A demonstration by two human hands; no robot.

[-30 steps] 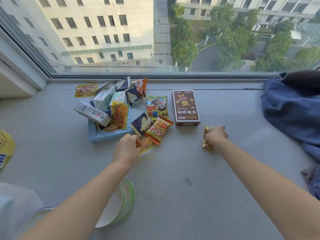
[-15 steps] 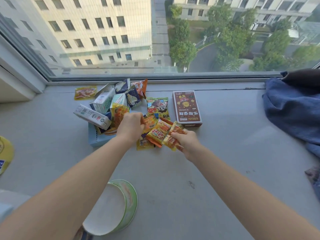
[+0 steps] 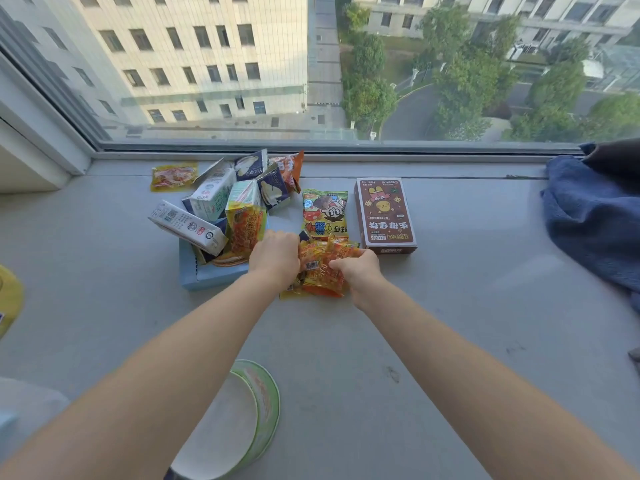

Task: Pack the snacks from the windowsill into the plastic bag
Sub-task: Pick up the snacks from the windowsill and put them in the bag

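Observation:
On the grey windowsill [image 3: 450, 306] lies a pile of snacks. My left hand [image 3: 275, 256] and my right hand [image 3: 358, 273] press from both sides on a bunch of small orange and yellow snack packets [image 3: 320, 268], gripping them together. A yellow-green cartoon snack bag [image 3: 323, 213] lies just behind them. A brown snack box [image 3: 384, 214] lies flat to the right. A light blue tray [image 3: 207, 278] to the left holds milk cartons [image 3: 187, 225], dark blue packets and an orange packet. No plastic bag shows clearly.
A green-rimmed paper bowl [image 3: 239, 420] lies on its side near the front edge. A blue cloth [image 3: 595, 220] is heaped at the right. One flat yellow packet [image 3: 174, 175] lies by the window frame. A yellow object [image 3: 8, 296] sits at the far left edge.
My right hand carried a small packet from the sill's right side to the pile. Both hands have closed in on the orange packets, bunching them together.

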